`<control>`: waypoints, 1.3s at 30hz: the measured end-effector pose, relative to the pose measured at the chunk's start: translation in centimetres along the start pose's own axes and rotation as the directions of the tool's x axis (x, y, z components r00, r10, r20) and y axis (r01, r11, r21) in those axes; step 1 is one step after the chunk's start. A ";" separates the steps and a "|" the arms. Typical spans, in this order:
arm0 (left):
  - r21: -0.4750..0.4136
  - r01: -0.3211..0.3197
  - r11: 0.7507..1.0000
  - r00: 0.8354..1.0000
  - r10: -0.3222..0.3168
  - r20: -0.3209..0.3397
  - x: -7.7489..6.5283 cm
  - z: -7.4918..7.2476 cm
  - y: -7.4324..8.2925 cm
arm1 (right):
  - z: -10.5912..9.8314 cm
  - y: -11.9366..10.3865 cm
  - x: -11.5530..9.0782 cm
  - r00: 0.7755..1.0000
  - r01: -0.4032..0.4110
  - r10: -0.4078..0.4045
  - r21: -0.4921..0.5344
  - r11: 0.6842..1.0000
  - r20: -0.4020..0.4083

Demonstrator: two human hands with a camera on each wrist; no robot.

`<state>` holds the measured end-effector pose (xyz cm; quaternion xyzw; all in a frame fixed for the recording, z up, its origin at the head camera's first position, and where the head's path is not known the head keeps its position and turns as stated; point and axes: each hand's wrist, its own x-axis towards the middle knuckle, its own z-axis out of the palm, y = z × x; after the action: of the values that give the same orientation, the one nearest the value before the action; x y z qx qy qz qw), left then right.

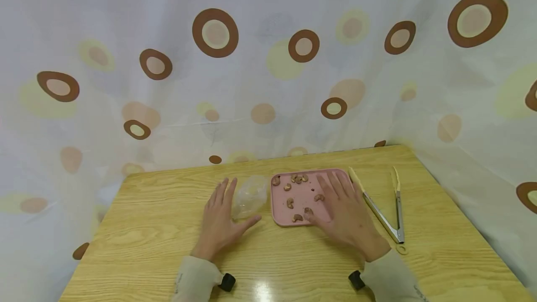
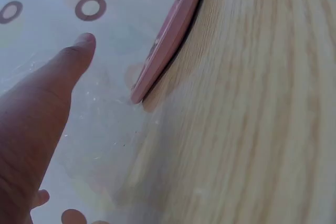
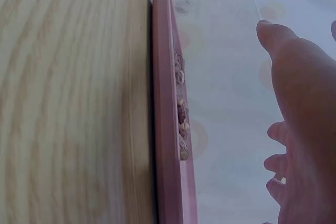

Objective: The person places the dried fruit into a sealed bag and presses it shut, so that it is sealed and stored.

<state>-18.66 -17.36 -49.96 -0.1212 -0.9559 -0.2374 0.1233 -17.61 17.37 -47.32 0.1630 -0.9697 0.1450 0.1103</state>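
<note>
My left hand [image 1: 220, 225] is spread with straight fingers, thumb out, just left of a clear plastic bag [image 1: 251, 195]. The right hand [image 1: 346, 211], fingers also extended, overlaps the right part of a pink tray [image 1: 282, 206] in the head view. Several cashews in brown skins [image 1: 290, 203] lie scattered in the tray. In the left wrist view the bag [image 2: 100, 135] shows behind the thumb, with the tray's corner [image 2: 157, 61] beyond it. The right wrist view has the tray's side wall [image 3: 167, 114] to the left of the hand. Neither hand holds anything.
Metal tongs [image 1: 388, 218] with cream tips lie spread to the right of the tray, a ring at their hinge end. Everything rests on a wood-grain table [image 1: 159, 227]. A white curtain with brown circles [image 1: 251, 69] hangs behind and along the sides.
</note>
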 end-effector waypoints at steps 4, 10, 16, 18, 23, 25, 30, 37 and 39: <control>-0.096 0.001 0.995 1.000 -0.004 -0.026 0.0 0.3 0.3 | -0.5 0.5 0.1 0.999 -0.029 0.028 0.025 0.999 0.020; -0.140 0.025 0.990 0.999 -0.032 -0.042 0.1 0.7 0.6 | -1.4 1.4 0.2 0.996 -0.077 0.074 0.056 0.995 0.046; -0.199 0.063 0.978 0.996 -0.074 -0.051 0.1 1.2 0.5 | -1.7 2.6 0.2 0.991 -0.116 0.112 0.062 0.991 0.066; -0.224 0.070 0.972 0.995 -0.084 -0.052 0.0 1.4 0.6 | -1.8 3.1 0.2 0.990 -0.129 0.124 0.063 0.990 0.067; -0.269 0.084 0.959 0.994 -0.100 -0.046 0.1 1.6 0.8 | -2.4 4.2 0.0 0.985 -0.165 0.161 0.061 0.984 0.066; -0.276 0.087 0.957 0.993 -0.105 -0.048 0.1 1.7 0.9 | -2.5 4.7 -0.1 0.983 -0.176 0.172 0.063 0.982 0.062; -0.289 0.096 0.953 0.991 -0.118 -0.058 0.1 1.7 1.0 | -2.5 6.0 -0.3 0.975 -0.215 0.209 0.086 0.973 0.069; -0.315 0.116 0.942 0.989 -0.137 -0.046 0.1 1.9 1.0 | -2.5 8.5 -0.9 0.966 -0.252 0.245 0.089 0.964 0.082; -0.321 0.118 0.940 0.989 -0.139 -0.044 0.1 2.0 1.0 | -2.5 9.1 -1.1 0.966 -0.253 0.247 0.095 0.963 0.073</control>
<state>-18.77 -15.52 -51.23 -0.0691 -0.9065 -0.3995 0.1178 -19.36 26.71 -47.55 0.0492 -0.9766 0.2026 0.0531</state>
